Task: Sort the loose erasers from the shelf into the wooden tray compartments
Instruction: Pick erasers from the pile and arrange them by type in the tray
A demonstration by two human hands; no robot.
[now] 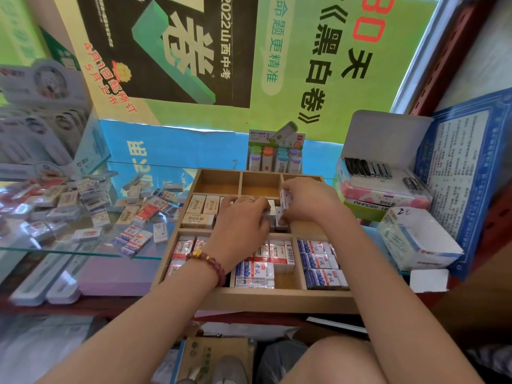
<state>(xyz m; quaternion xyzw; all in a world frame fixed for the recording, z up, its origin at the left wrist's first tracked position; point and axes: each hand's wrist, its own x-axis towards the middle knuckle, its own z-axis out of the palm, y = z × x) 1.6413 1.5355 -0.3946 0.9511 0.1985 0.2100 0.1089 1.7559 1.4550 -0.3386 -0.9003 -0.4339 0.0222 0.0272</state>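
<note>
Posters backed the glass shelf (pixel 69 246), where loose erasers (pixel 133 217) lay scattered just beside the wooden tray (pixel 277 297). Over its middle row, left hand (pixel 241 223) and right hand (pixel 307 202) each curled round a standing stack (pixel 283 209). Erasers appeared light, firm, slick-sleeved; a pinch across the long sides was judged safest.

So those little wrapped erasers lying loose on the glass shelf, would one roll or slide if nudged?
Likely slide, not roll: the loose erasers are flat blocks lying on broad faces. The glass shelf looks smooth, so their wrappers probably skid easily. They seem light and stiff: the right hand holds an eraser that keeps its shape.
</note>
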